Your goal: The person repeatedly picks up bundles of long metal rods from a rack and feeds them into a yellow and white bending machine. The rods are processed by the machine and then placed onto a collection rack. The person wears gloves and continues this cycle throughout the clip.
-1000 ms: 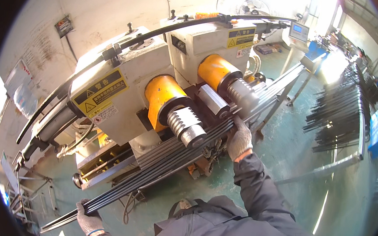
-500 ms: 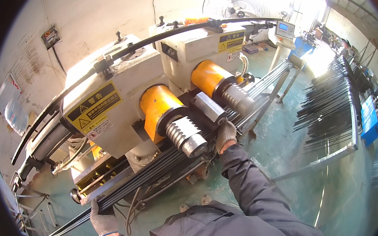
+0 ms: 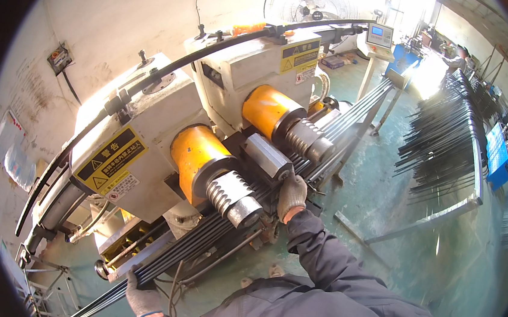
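Long thin dark metal rods lie side by side along the front of a machine, running from lower left to upper right. My left hand, in a grey work glove, is closed round the rods near their lower left end, thumb on top. My gloved right hand is curled against the near end of a grey metal block, close above the rods. Its fingertips are hidden, so what they grip does not show. On either side of the block, a ridged steel roller and a second ridged roller jut from orange housings.
A curved black bar arches over the white machine body. At the far end stand a control box with a screen and a metal stand. Right, a rack holds many dark rods. A person is far off.
The machine sits slightly further left in the picture as my view shifts. Both hands stay in about the same places on the machine and rods.
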Demonstrator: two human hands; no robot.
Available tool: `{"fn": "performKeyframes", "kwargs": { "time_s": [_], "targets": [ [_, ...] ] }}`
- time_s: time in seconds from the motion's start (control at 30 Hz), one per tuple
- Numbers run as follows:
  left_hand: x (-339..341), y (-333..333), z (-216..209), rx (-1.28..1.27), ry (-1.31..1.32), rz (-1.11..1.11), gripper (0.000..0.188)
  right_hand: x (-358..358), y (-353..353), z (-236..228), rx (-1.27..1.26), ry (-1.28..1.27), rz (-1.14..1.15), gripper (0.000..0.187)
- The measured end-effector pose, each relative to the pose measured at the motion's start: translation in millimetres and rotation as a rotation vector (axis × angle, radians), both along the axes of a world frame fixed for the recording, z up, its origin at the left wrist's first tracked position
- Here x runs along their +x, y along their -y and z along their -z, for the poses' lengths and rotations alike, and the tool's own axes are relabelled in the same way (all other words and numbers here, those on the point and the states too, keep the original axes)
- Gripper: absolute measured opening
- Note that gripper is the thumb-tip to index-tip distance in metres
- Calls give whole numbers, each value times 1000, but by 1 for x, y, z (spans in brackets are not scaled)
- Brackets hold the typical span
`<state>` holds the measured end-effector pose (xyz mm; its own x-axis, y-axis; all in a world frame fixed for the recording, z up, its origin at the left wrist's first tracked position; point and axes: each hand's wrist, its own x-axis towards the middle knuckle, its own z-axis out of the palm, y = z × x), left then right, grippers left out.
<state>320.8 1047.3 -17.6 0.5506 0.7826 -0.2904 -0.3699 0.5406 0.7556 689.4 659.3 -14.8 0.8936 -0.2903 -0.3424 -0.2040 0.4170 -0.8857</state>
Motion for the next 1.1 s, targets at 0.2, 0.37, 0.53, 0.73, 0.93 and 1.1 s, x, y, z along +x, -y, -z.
{"fn": "performKeyframes", "kwargs": {
  "time_s": [0.2, 0.37, 0.53, 0.73, 0.93, 1.1],
  "targets": [
    [9, 10, 0, -58, 179, -16, 37, -18, 18, 12, -72, 53, -80, 62],
    [-21, -31, 2, -124, -6, -219, 41, -58, 61, 20, -225, 110, -58, 54],
    [14, 18, -6, 84, -54, -145, 42, -80, 98, 78, -297, 67, -102, 50],
    [53, 94, -12, -40, 125, 68, 40, -75, 133, 181, -788, 236, -376, 31],
    [26, 74, -15, -288, 127, -85, 43, -74, 140, 226, -997, 94, -749, 18],
    [-48, -9, -34, -218, 341, -245, 38, -114, 144, 246, -300, -292, -523, 20]
  ]
}}
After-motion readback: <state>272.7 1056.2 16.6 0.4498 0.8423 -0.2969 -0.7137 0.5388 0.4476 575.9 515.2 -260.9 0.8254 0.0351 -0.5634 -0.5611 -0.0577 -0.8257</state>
